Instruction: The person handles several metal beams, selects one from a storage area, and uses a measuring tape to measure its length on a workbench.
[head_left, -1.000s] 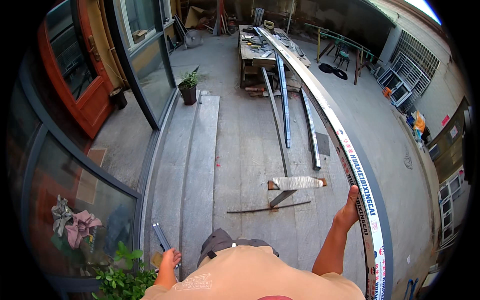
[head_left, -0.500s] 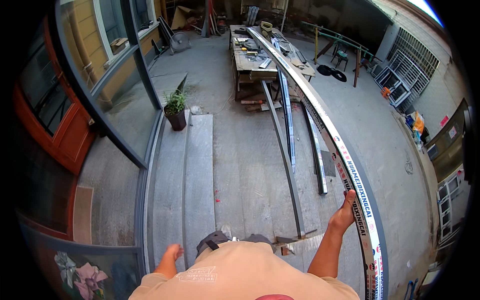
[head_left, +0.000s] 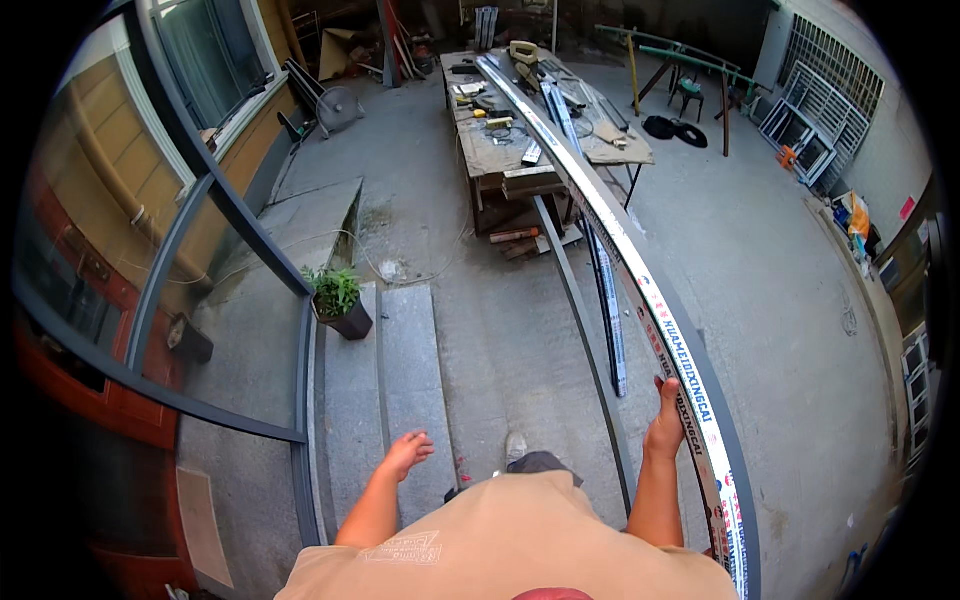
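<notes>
My right hand [head_left: 664,424] is closed around a long, straight profile bar [head_left: 632,262] covered in white printed film, its thumb lying along the near side. The bar runs from beside my right hip away to the far work table [head_left: 485,147], where its far end appears over the tabletop; whether it touches is unclear. My left hand [head_left: 408,455] hangs empty above the grey stone step, fingers loosely stretched. Left of the bar, a dark grey bar [head_left: 585,325] and a film-wrapped bar [head_left: 614,360] lean from the table down toward the floor.
Tools, including a yellowish power tool [head_left: 523,51], lie on the table. A potted plant [head_left: 342,305] stands on the stone steps [head_left: 412,345] beside the glass-panelled frame [head_left: 245,425]. A fan [head_left: 338,108] is at the far left. Black coils [head_left: 675,130] and window grilles [head_left: 815,115] are at the right.
I have moved forward, so the table and plant appear nearer. My left hand has swung up and forward. My right hand still holds the profile bar.
</notes>
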